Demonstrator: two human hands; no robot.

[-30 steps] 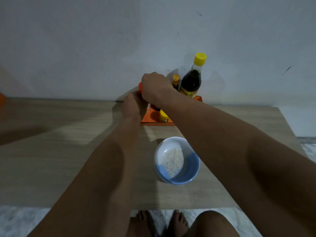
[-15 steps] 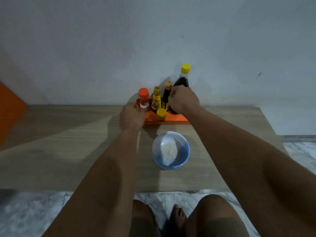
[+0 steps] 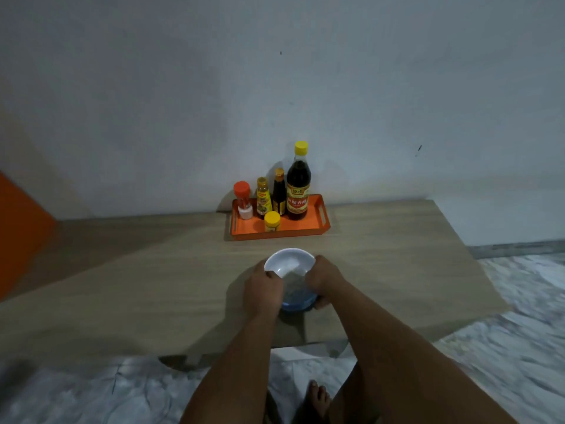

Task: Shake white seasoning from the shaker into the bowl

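A blue bowl [image 3: 289, 261] with a white inside sits on the wooden table [image 3: 153, 286] in front of me. My left hand [image 3: 263, 289] grips its left rim and my right hand [image 3: 321, 280] grips its right side. White seasoning inside it is blurred and partly hidden by my hands. The shaker [image 3: 243, 200], clear with a red-orange cap and white contents, stands upright at the left end of an orange tray [image 3: 318, 223], well behind the bowl and apart from both hands.
On the tray also stand a tall dark bottle with a yellow cap [image 3: 298, 185], two small sauce bottles [image 3: 263, 197] and a short yellow-lidded jar [image 3: 272, 221]. A wall rises right behind the tray. An orange object [image 3: 21, 228] is at far left. My foot [image 3: 318, 399] rests on the marble floor.
Both hands have left the tray and pulled back to the bowl, now gripping its two sides. My head has moved back, so the table looks farther away.
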